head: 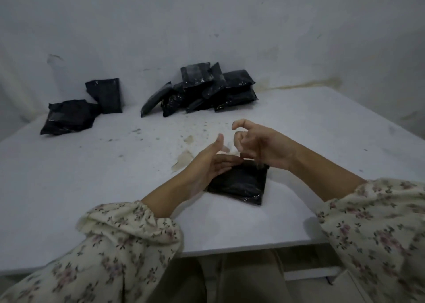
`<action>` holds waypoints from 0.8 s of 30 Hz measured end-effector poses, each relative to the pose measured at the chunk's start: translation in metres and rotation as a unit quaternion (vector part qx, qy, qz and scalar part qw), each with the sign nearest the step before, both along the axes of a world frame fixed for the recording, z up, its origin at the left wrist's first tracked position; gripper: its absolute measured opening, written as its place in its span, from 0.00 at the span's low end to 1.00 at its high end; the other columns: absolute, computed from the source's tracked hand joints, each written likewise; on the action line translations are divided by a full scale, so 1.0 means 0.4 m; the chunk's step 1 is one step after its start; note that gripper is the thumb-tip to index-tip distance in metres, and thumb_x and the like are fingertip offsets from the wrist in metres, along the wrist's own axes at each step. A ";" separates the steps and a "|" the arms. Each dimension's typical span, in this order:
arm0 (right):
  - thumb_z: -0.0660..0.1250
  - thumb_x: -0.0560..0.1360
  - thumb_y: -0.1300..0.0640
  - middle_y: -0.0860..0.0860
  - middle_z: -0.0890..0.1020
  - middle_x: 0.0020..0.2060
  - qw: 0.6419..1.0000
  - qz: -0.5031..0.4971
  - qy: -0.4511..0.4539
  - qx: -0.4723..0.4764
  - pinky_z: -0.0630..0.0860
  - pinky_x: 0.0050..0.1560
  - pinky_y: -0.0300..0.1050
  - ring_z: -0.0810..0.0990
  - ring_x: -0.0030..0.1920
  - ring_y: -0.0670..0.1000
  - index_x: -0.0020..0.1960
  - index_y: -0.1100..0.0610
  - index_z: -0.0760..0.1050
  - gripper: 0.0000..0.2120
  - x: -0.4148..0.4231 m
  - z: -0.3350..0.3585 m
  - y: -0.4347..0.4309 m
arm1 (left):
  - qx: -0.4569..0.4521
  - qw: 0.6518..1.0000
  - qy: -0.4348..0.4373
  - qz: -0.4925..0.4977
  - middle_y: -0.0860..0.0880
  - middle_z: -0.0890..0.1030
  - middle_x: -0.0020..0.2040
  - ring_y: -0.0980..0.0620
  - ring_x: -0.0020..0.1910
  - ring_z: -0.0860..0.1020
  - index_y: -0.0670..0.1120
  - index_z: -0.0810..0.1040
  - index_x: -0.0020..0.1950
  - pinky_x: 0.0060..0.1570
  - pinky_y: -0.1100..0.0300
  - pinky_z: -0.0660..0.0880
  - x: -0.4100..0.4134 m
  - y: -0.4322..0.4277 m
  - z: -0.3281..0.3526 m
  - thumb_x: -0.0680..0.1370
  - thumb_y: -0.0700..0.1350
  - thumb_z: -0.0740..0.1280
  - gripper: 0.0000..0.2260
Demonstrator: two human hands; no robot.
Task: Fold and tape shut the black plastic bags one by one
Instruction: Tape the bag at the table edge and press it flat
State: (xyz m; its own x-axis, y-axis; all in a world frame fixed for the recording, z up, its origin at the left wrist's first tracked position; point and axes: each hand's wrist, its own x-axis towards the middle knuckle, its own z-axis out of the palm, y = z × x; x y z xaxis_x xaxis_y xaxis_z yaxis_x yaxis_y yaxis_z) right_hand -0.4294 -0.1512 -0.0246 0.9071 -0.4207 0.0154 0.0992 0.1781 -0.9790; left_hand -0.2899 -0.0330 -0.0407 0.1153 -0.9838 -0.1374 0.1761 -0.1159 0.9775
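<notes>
1. head view: the left hand (213, 164) is spread flat, with fingers straight and together and the thumb raised. its fingertips reach toward the right hand and lie over the far edge of the black bag (239, 184). i cannot tell whether they press on it or hang just above it.
2. the right hand (259, 142) is just beside the left fingertips and a little higher. its fingers are curled in, with the index finger hooked forward. a pale blur sits between the two hands, and i cannot tell whether the curled fingers pinch anything.
3. the black bag lies flat on the white table (92, 176), directly under both hands and nearer the body than the fingertips. it is folded into a compact packet, and its far edge is partly hidden by the hands.
4. a brownish stain (184, 161) marks the table just to the outer side of the left hand.
5. well beyond the hands, a heap of bags (202, 88) is stacked against the wall (207, 26). some of them lean and some lie flat.
6. far off past the left hand, two more bags (69, 116) sit near the table's back corner, one lying flat and one propped up on the wall.
7. floral sleeves (128, 229) cover both forearms up to the wrists.
</notes>
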 end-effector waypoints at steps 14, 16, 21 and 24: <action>0.66 0.75 0.67 0.60 0.77 0.42 0.975 -0.016 0.221 -0.025 0.70 0.25 0.36 0.71 0.26 0.46 0.57 0.56 0.72 0.14 -0.030 0.019 -0.004 | 0.001 0.998 0.038 0.052 0.41 0.82 0.46 0.49 0.43 0.83 0.48 0.64 0.43 0.49 0.62 0.78 0.017 -0.020 -0.021 0.83 0.42 0.55 0.09; 0.67 0.74 0.67 0.57 0.81 0.40 0.969 -0.018 0.244 -0.022 0.70 0.25 0.35 0.72 0.26 0.45 0.60 0.57 0.72 0.15 -0.029 0.031 -0.005 | -0.002 0.998 0.031 0.052 0.40 0.79 0.45 0.51 0.40 0.83 0.48 0.64 0.42 0.46 0.63 0.79 0.015 -0.022 -0.021 0.83 0.41 0.55 0.10; 0.70 0.70 0.65 0.55 0.83 0.40 0.964 0.003 0.264 0.006 0.71 0.26 0.34 0.72 0.29 0.45 0.61 0.62 0.74 0.20 -0.032 0.035 -0.002 | 0.001 0.998 0.022 0.059 0.40 0.72 0.51 0.52 0.38 0.79 0.47 0.66 0.41 0.45 0.62 0.80 0.016 -0.027 -0.029 0.83 0.39 0.55 0.11; 0.72 0.64 0.63 0.55 0.84 0.42 0.963 0.015 0.267 0.020 0.71 0.28 0.32 0.73 0.26 0.42 0.55 0.61 0.78 0.19 -0.035 0.035 -0.003 | 0.007 0.998 0.024 0.060 0.39 0.72 0.47 0.50 0.39 0.81 0.47 0.64 0.41 0.49 0.60 0.80 0.015 -0.025 -0.026 0.83 0.40 0.55 0.10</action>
State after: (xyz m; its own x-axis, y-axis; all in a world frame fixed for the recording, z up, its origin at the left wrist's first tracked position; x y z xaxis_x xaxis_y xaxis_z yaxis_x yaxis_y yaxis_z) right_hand -0.4433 -0.1523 -0.0107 0.7928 -0.3853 -0.4722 -0.4224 0.2110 -0.8815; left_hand -0.2837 -0.0428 -0.0512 0.2256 -0.9612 -0.1589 0.2354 -0.1045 0.9663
